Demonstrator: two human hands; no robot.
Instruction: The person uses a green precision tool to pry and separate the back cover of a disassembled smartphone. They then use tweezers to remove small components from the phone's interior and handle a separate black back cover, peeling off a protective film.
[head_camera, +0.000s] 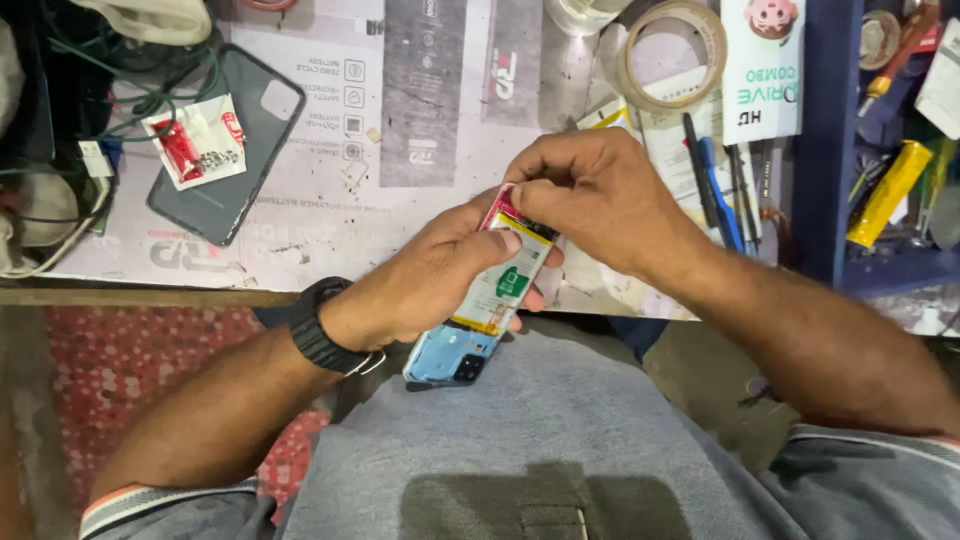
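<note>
Here left hand (425, 290) cradles phone (485, 300); right hand (600, 195) hides its top end.

The phone (455, 350) lies in the left hand (430, 280) above the lap, with the right hand (600, 200) on its far end. Beyond the hands is the workbench (420, 200); a phone case (225, 140) lies on its left part with a small packet (198, 140) on it. A tape roll (672, 55) lies far right, pens (715, 180) beside it.
</note>
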